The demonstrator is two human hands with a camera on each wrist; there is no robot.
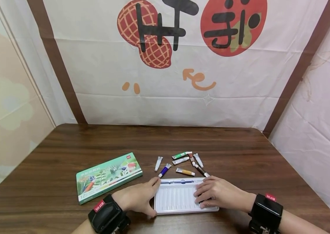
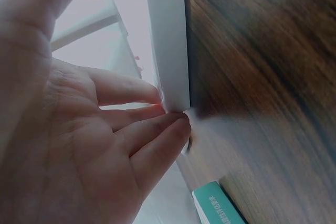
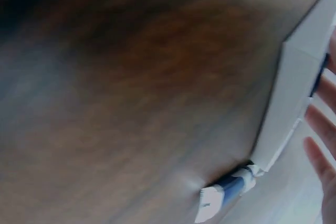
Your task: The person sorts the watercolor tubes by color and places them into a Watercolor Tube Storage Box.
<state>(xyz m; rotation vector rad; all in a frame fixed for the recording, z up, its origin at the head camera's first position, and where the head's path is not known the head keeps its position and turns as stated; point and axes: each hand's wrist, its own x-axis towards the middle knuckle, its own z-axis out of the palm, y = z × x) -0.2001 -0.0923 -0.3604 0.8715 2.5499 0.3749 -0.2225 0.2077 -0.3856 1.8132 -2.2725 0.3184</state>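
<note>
A white ribbed plastic tray lies at the table's near middle. My left hand grips its left side, thumb at the near corner and fingers at the far one; the left wrist view shows those fingers against the tray corner. Over the tray's right end, my right hand has bent fingers about a slim dark paint tube, mostly hidden in the head view. A slim blue brush lies along the tray's far slot. Just beyond, a blue tube and a dark tube lie close to the tray.
More paint tubes lie beyond the tray: green, yellow, red-brown and several whitish ones. A green illustrated box lies left of them. Printed cloth hangs behind the wooden table.
</note>
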